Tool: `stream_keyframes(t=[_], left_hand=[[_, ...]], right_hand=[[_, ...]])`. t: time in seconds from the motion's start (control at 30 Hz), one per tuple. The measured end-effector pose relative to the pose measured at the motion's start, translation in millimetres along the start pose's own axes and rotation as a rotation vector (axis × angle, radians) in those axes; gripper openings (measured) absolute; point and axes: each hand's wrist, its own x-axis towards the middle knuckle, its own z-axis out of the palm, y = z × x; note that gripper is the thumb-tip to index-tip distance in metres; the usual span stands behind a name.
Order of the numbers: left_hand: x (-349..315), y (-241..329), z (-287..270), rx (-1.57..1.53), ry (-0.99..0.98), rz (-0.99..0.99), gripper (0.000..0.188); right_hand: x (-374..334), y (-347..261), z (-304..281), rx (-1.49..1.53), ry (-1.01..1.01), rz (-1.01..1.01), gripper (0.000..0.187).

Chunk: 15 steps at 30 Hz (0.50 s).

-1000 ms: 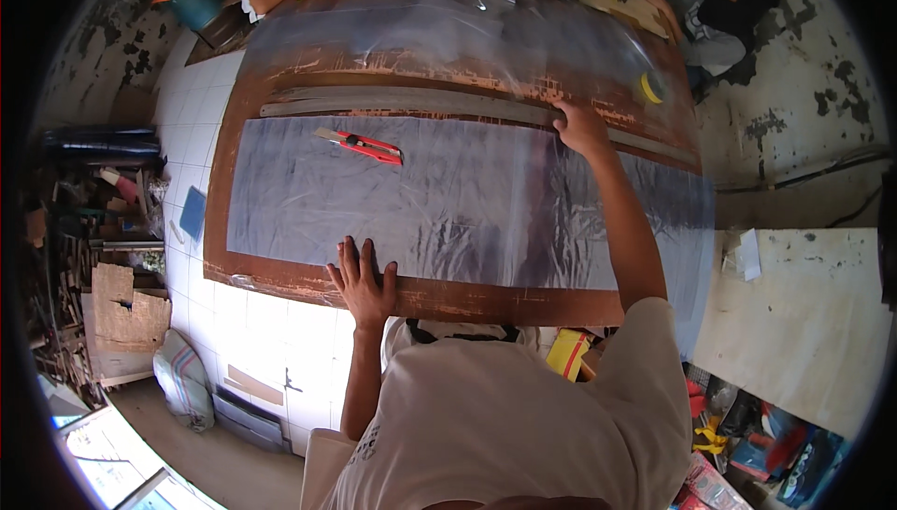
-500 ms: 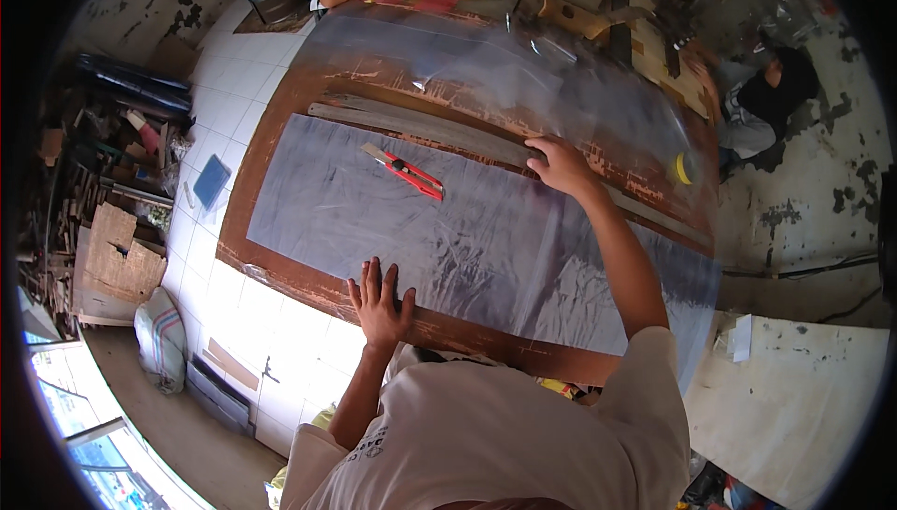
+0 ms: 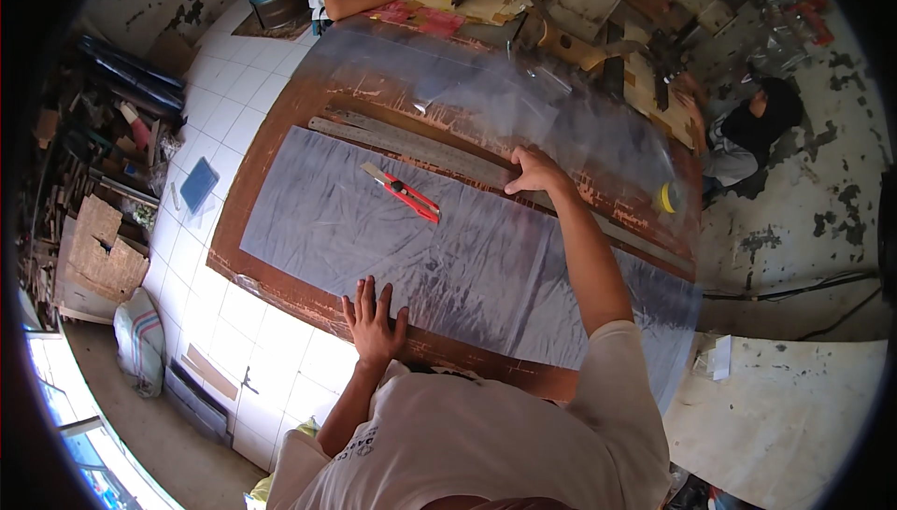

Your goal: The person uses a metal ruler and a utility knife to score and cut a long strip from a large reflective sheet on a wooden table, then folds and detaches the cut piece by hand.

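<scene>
A creased, see-through plastic sheet point(image 3: 327, 202) lies across the near part of a worn brown table. My left hand point(image 3: 376, 323) rests flat on its near edge, fingers spread. Along the sheet's far edge runs a long, flat grey bar point(image 3: 411, 144). My right hand point(image 3: 540, 174) reaches out to this bar with fingers and thumb curled over it; the fingertips are partly hidden. Between my hands, to the left, a red utility knife point(image 3: 404, 194) with its blade out lies on the sheet, touched by neither hand.
More clear plastic point(image 3: 505, 90) covers the table's far side, with a yellow tape roll point(image 3: 667, 198) at its right. One person's arm point(image 3: 374, 1) rests at the far edge; another person point(image 3: 757, 127) sits at the right. Scrap wood and cardboard point(image 3: 105, 248) are piled at the left.
The whole view has shifted slightly. My right hand sits a little further left along the bar, its thumb and fingers a bit wider apart. My left hand, the sheet and the knife stay put.
</scene>
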Motion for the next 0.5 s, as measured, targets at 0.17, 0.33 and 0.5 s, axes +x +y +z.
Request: stream_keyframes(t=[0.17, 0.33, 0.5], left_hand=[[-3.7, -2.9, 0.3, 0.001, 0.007, -0.009, 0.055], [-0.8, -2.5, 0.2, -0.002, -0.009, -0.009, 0.053], [-3.0, -5.8, 3.5, -0.01, 0.015, -0.012, 0.054]], right_hand=[[-9.5, -18.0, 4.4, -0.013, -0.033, -0.069, 0.074], [-6.9, -7.7, 15.7, 0.043, -0.023, -0.138, 0.069], [-8.3, -8.5, 22.8, 0.16, -0.012, -0.119, 0.058]])
